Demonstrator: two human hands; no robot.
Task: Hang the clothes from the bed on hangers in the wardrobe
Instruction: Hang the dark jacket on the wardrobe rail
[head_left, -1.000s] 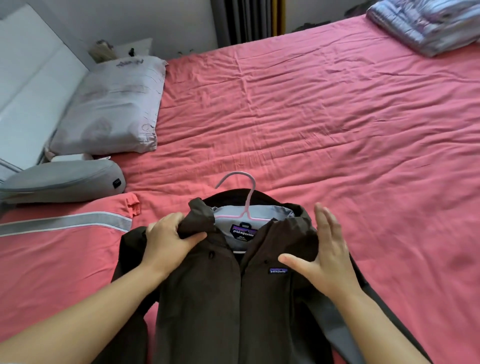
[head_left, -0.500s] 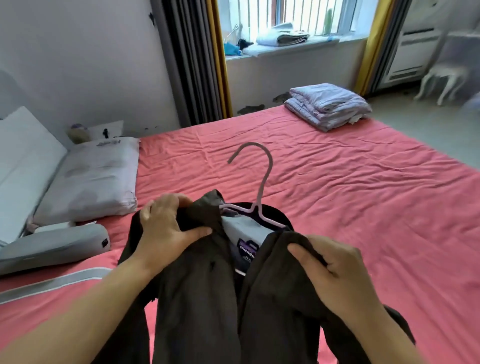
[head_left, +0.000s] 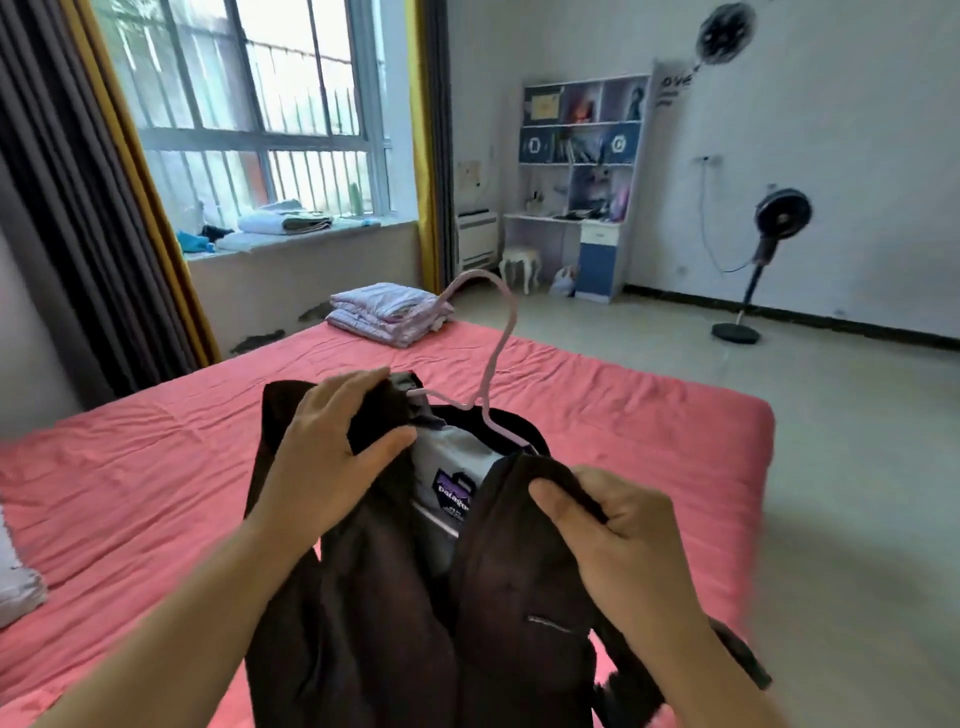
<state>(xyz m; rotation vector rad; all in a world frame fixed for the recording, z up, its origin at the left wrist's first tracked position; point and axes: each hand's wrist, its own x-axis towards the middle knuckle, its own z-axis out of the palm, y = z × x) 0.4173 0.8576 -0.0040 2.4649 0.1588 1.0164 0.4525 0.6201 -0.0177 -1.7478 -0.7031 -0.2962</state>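
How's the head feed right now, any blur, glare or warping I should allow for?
Head view: daylight from the window slightly washes out its panes; motion blur softens the jacket and both hands; wide-angle warp bows the curtains; the pink hanger hook stays readable.

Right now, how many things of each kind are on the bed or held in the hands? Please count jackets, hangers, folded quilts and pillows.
Jackets: 1, the dark jacket, gripped by the left hand and right hand
Hangers: 1, the pink hanger, inside its collar
Folded quilts: 1, the folded quilt
Pillows: 1, the pillow, cut by the frame
Total: 4
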